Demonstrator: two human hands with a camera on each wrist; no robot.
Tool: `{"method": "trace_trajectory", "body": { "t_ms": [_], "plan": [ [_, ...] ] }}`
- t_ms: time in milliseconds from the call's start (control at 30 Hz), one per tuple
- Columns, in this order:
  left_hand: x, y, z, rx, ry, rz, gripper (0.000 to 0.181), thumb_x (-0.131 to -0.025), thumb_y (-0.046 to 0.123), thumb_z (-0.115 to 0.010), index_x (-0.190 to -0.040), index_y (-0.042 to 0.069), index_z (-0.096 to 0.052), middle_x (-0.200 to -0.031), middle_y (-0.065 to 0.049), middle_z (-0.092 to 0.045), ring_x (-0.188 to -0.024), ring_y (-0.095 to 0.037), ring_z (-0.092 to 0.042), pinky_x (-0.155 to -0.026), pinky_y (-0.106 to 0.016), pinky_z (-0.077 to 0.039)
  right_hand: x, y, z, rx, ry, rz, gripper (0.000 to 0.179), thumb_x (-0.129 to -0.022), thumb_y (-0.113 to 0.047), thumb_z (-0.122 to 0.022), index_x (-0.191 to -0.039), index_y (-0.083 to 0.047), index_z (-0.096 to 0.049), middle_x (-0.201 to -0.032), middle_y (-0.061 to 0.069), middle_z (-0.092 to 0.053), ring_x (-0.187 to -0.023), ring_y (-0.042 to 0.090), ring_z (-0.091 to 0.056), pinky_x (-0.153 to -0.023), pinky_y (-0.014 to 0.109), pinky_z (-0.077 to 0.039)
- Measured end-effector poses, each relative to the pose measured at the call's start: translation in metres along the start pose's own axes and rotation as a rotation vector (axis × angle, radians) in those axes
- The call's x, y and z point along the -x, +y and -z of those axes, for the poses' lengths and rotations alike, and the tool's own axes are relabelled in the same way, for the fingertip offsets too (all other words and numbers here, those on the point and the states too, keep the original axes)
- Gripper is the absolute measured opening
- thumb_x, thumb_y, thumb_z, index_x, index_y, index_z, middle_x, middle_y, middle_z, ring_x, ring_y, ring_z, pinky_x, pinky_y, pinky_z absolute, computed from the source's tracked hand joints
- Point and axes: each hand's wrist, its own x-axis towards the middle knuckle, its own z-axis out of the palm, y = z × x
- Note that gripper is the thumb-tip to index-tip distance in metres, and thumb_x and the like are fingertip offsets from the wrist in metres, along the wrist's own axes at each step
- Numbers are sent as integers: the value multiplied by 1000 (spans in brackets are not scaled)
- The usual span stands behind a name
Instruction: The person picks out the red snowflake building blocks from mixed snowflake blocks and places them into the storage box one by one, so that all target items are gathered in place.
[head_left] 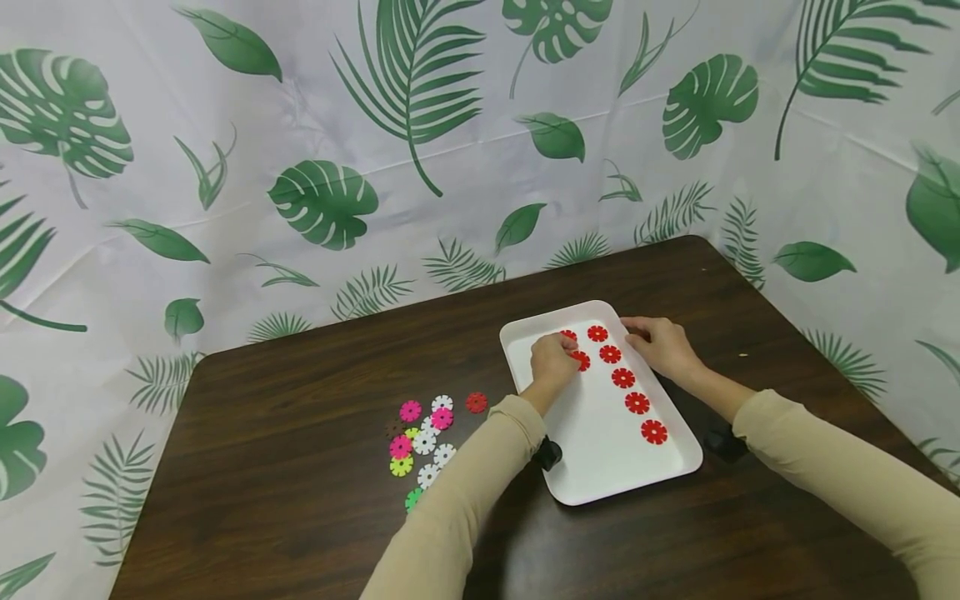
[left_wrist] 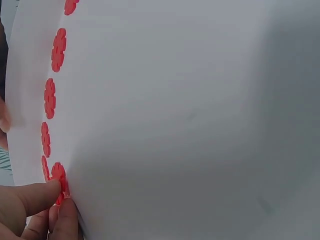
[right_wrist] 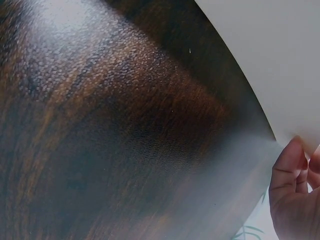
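Note:
A white tray (head_left: 615, 450) lies on the dark wooden table. Along its right side runs a line of several red notched discs (head_left: 623, 377); another red disc shows at the far end, beside the left hand. My left hand (head_left: 553, 360) is over the far left part of the tray, pinching a red notched disc (left_wrist: 58, 172) between thumb and fingers, close to the tray's floor. At the far right rim, my right hand (head_left: 663, 346) holds the tray's edge; in the right wrist view the thumb (right_wrist: 287, 170) lies against the outer wall.
Left of the tray is a loose cluster of notched discs in white, pink (head_left: 410, 411), yellow, green (head_left: 413, 499) and brown. A lone red disc (head_left: 476, 402) lies between cluster and tray. Leaf-printed cloth (head_left: 322, 204) hangs behind the table.

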Motion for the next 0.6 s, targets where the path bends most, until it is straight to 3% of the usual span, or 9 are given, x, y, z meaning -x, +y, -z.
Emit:
{"method": "trace_trajectory", "body": {
  "t_ms": [367,500,600],
  "plan": [
    [0,-1,6,0,26,14,18,-73,-1,-72,-90,6,-73,-84,-4,-66,-78,-13,-56,-67,-20,-45,-1,0,-1,-3,4,11,40,-93,-8,-56,-131,4,-50,-118,30,-58,-77,28,-62,-66,34,-57],
    [-1,1,10,57,30,25,19,-73,0,-74,-92,3,-71,-83,-4,-66,-74,-11,-55,-65,-17,-45,0,0,0,-4,7,19,41,-93,-8,-57,-131,4,-50,-117,30,-58,-77,29,-63,-66,35,-57],
    [1,4,16,147,9,69,24,-74,0,-75,-97,2,-69,-84,-4,-65,-73,-10,-54,-65,-17,-47,0,0,0,-6,6,16,41,-93,-8,-57,-132,4,-50,-118,30,-58,-80,30,-64,-67,36,-57]
  ]
}}
